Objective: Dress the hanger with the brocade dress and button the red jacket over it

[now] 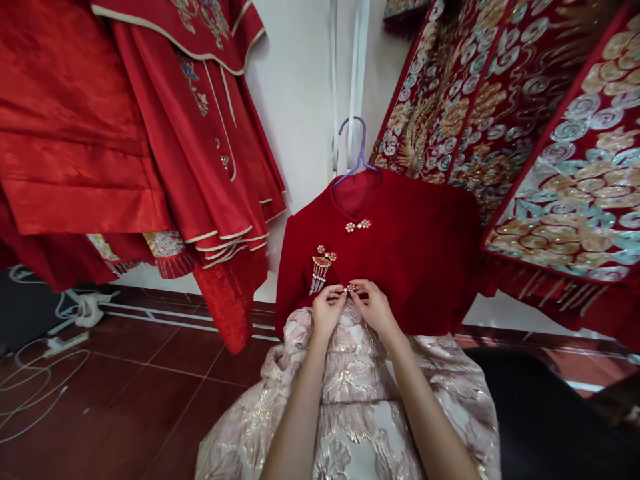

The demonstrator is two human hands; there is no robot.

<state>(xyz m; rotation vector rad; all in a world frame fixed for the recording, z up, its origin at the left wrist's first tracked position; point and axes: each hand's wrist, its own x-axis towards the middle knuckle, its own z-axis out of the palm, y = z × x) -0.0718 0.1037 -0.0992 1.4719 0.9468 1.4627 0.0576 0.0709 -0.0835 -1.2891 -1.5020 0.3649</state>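
A dark red velvet jacket [410, 253] hangs on a purple hanger [356, 150] in front of me, over a pale pink and gold brocade skirt [360, 400]. My left hand [327, 308] and my right hand [373, 305] meet at the jacket's lower front edge. Both pinch a small pearl button clasp [350, 288] between their fingertips. A second pearl clasp [358, 226] sits fastened at the collar. A beaded tassel brooch [320, 269] hangs on the chest just left of my left hand.
Red satin robes [150, 133] hang at the left. Embroidered red and gold garments [550, 133] hang at the right. White cables and a power strip [65, 340] lie on the dark red tiled floor [140, 393]. A white wall [300, 100] is behind.
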